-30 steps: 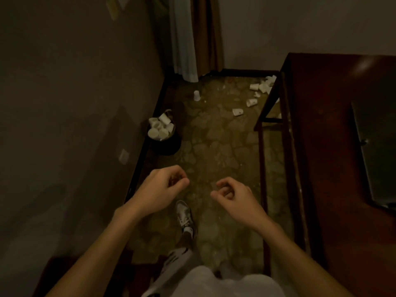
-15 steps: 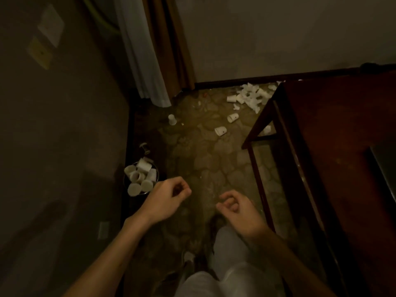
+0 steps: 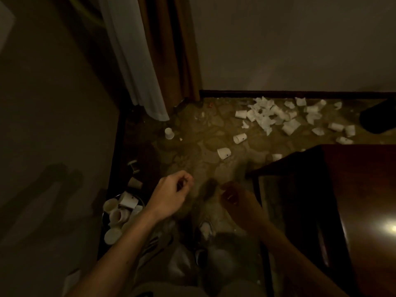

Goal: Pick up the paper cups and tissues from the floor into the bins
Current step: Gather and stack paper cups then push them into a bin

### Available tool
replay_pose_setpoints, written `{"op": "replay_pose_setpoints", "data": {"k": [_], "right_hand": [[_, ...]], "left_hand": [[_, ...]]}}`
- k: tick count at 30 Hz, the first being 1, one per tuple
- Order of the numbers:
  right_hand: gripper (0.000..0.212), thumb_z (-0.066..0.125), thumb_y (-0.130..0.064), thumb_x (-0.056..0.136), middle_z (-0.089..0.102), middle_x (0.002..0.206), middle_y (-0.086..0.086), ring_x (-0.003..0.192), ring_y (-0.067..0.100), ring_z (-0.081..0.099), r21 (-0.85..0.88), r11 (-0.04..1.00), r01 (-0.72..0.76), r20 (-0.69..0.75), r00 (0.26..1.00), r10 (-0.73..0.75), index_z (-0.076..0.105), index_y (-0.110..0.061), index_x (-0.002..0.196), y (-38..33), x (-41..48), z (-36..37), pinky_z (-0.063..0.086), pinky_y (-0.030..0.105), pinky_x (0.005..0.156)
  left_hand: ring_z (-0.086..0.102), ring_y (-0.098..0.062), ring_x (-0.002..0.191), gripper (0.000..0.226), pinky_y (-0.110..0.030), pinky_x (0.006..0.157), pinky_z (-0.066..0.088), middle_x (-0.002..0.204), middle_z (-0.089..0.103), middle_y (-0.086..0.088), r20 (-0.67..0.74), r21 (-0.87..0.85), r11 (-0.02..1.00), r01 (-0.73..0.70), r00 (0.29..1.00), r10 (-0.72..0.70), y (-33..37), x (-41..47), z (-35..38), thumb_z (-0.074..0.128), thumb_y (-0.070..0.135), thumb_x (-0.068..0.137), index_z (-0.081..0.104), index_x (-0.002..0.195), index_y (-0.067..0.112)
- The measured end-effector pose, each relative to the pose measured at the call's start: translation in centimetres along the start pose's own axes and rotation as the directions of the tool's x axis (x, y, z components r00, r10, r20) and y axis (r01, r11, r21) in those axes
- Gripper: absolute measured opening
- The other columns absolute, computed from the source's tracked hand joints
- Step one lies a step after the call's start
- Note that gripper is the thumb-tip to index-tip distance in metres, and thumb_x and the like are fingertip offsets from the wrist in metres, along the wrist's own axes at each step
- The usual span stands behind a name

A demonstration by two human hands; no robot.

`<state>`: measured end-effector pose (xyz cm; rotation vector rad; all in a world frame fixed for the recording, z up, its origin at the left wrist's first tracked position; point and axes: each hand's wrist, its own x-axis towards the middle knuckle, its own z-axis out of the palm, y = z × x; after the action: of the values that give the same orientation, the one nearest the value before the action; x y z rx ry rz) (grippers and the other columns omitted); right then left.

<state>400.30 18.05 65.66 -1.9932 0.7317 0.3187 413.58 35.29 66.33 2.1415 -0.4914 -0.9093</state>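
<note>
both empty: left grip (image 3: 171,196) and right grip (image 3: 235,200) loosely curled, grasping nothing. bin (image 3: 103,217) near left, heaped with cups, beside left grip. nearest paper cup (image 3: 224,153) lies on its side on the floor, farther ahead, long axis roughly left-right; right grip looks nearer. tissues (image 3: 265,118) far right by the wall, past the desk (image 3: 353,189).

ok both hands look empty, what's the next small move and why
Probably step forward and reach the right hand down to the nearest cup on the floor: it and the left hand hold nothing, and that cup lies just ahead.
</note>
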Motion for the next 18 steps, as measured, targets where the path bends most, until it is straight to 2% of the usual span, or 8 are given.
{"op": "replay_pose_setpoints", "data": {"k": [2,4,6,9,11,13,15,18], "right_hand": [[0.03,0.064,-0.026,0.094,0.061,0.075,-0.033,0.073,-0.024,0.055,-0.033,0.999,-0.021,-0.028,0.999,0.02,0.046,-0.05,0.094,-0.5,3.9,-1.3,0.041,-0.001,0.056],[0.02,0.064,-0.033,0.094,0.058,0.079,-0.027,0.07,-0.015,0.056,-0.062,0.995,-0.072,-0.019,0.997,0.071,0.049,-0.043,0.102,-0.4,7.7,-2.1,0.038,0.002,0.052],[0.019,0.064,-0.034,0.094,0.06,0.089,-0.02,0.076,-0.008,0.057,-0.063,0.991,-0.119,-0.018,0.993,0.119,0.055,-0.033,0.11,0.7,11.7,-2.5,0.039,0.004,0.056],[0.028,0.064,-0.032,0.094,0.063,0.096,-0.01,0.083,0.005,0.061,-0.045,0.985,-0.167,-0.041,0.985,0.165,0.058,-0.022,0.119,3.4,17.6,-2.3,0.048,0.017,0.065],[0.023,0.063,-0.029,0.095,0.06,0.094,-0.012,0.077,-0.002,0.059,-0.018,0.976,-0.215,-0.045,0.976,0.214,0.057,-0.025,0.117,5.8,21.2,-1.7,0.047,0.012,0.06],[0.016,0.061,-0.023,0.097,0.062,0.097,-0.011,0.072,-0.01,0.058,0.02,0.967,-0.256,-0.034,0.966,0.256,0.055,-0.027,0.111,9.0,25.2,-1.0,0.045,0.006,0.055],[0.013,0.06,-0.016,0.097,0.064,0.097,-0.004,0.075,-0.005,0.06,0.05,0.959,-0.278,-0.042,0.959,0.28,0.059,-0.019,0.109,12.8,30.0,-0.3,0.045,0.004,0.058],[0.012,0.065,-0.019,0.094,0.059,0.086,-0.012,0.076,0.002,0.059,0.079,0.955,-0.286,-0.087,0.952,0.292,0.058,-0.021,0.104,19.2,37.1,1.1,0.047,0.008,0.062]], "left_hand": [[0.059,0.006,0.085,0.011,-0.011,0.068,0.043,0.088,0.065,0.015,0.01,-0.02,0.999,0.025,1.0,-0.025,-0.1,4.1,-0.2,0.058,0.032,0.097,0.062,0.088,0.038],[0.059,0.005,0.083,0.013,-0.012,0.068,0.043,0.086,0.064,0.016,0.02,-0.048,0.998,0.033,0.999,-0.032,-0.7,8.5,-0.2,0.06,0.033,0.097,0.061,0.085,0.039],[0.059,0.003,0.086,0.016,-0.013,0.07,0.041,0.087,0.064,0.018,0.047,-0.067,0.997,0.046,0.998,-0.043,-1.6,13.2,0.4,0.061,0.031,0.096,0.06,0.083,0.041],[0.06,-0.006,0.089,0.016,-0.023,0.076,0.045,0.088,0.065,0.012,0.085,-0.062,0.997,0.045,0.996,-0.039,-3.4,20.4,2.4,0.061,0.027,0.096,0.061,0.083,0.036],[0.061,-0.008,0.088,0.015,-0.025,0.077,0.048,0.089,0.066,0.009,0.1,-0.056,0.997,0.047,0.994,-0.042,-5.0,24.7,4.2,0.061,0.025,0.096,0.061,0.085,0.034],[0.059,-0.003,0.085,0.014,-0.018,0.072,0.046,0.088,0.064,0.011,0.109,-0.037,0.998,0.049,0.993,-0.045,-7.3,29.4,6.5,0.06,0.024,0.097,0.06,0.086,0.033],[0.057,-0.002,0.081,0.012,-0.011,0.064,0.039,0.088,0.063,0.011,0.116,-0.006,0.999,0.036,0.993,-0.035,-10.2,34.6,10.0,0.058,0.023,0.098,0.06,0.09,0.031],[0.059,-0.011,0.09,0.01,-0.022,0.071,0.042,0.096,0.062,0.007,0.167,0.03,0.999,0.02,0.986,-0.025,-15.1,41.9,15.9,0.055,0.023,0.099,0.064,0.105,0.023]]}}
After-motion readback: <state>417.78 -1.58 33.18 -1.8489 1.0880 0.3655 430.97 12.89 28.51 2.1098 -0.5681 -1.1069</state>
